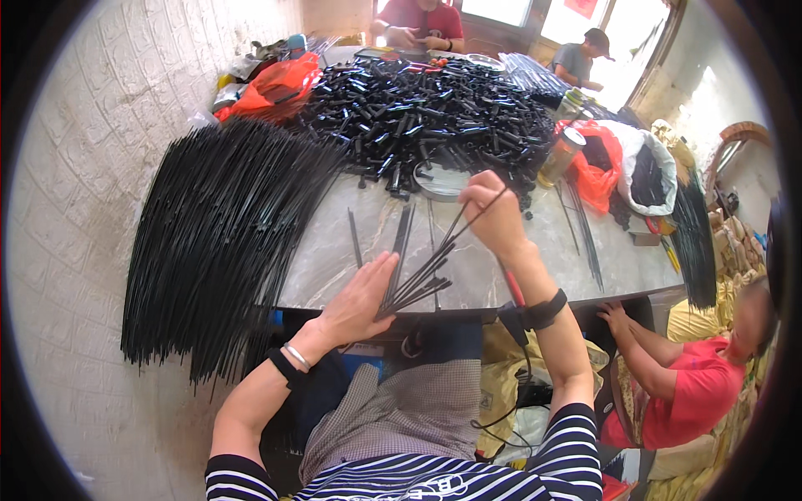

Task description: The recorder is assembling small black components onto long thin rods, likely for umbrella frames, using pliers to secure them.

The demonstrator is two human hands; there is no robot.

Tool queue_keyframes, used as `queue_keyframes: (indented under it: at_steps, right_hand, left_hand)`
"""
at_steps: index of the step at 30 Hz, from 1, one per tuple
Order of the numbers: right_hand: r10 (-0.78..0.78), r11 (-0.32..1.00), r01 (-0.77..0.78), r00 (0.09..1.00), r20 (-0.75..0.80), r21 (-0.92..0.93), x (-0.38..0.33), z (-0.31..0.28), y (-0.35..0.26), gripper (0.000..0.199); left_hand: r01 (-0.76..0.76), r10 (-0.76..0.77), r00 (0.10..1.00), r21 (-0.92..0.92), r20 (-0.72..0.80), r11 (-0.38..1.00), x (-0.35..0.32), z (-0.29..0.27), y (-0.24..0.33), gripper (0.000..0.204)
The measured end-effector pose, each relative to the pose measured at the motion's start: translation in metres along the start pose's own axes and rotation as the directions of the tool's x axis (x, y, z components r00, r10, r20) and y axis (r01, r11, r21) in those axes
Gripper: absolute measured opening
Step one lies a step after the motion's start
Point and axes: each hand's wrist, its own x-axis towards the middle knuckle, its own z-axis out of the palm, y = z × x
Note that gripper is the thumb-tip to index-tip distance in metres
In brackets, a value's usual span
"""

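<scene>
My left hand (361, 296) is over the table's near edge, holding a fanned bundle of thin black rods (422, 280) between thumb and palm. My right hand (494, 215) is raised to the right of it, its fingers pinched round one thin black rod (458, 224) that slants down toward the bundle. A few more loose black rods (401, 238) lie on the tabletop just beyond my left hand. Beyond my right hand sits a shallow round dish (443, 184). A red tool (512, 285) with a black cable shows beside my right wrist.
A large stack of long black rods (225, 225) overhangs the marble-patterned table (326, 259) at left. Small black tubular parts (418, 108) are heaped beyond. A jar (561, 157), red bag (597, 159) and white sack (647, 171) stand at right. A person in red (693, 384) is close at right; others sit far.
</scene>
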Motion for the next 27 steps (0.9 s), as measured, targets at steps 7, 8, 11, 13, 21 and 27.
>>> queue_keyframes:
  at_steps: [7,8,11,13,21,27]
  right_hand:
    - [0.384,0.922,-0.354,0.881,-0.277,0.154,-0.001,-0.059,0.04,0.012]
    - [0.382,0.924,-0.356,0.878,-0.289,0.138,-0.005,-0.067,0.046,0.012]
    - [0.33,0.94,-0.339,0.872,-0.361,0.038,-0.018,-0.092,0.056,0.013]
    - [0.344,0.933,-0.359,0.853,-0.392,0.038,-0.027,-0.105,0.062,0.013]
    - [0.295,0.81,-0.464,0.851,-0.435,-0.358,-0.073,-0.162,0.086,0.013]
    - [0.414,0.739,-0.451,0.89,-0.191,-0.5,-0.127,-0.136,0.107,0.014]
  left_hand:
    - [-0.168,0.123,0.976,0.26,0.181,0.951,0.002,-0.006,0.008,0.056]
    - [-0.172,0.124,0.975,0.268,0.185,0.948,0.001,-0.005,0.007,0.055]
    - [-0.161,0.108,0.975,0.279,0.196,0.947,-0.001,-0.002,0.006,0.05]
    - [-0.16,0.116,0.977,0.254,0.179,0.954,-0.001,-0.002,0.007,0.046]
    - [-0.147,0.11,0.982,0.25,0.155,0.957,0.001,-0.001,0.009,0.042]
    - [-0.133,0.093,0.983,0.266,0.157,0.955,0.001,-0.002,0.009,0.041]
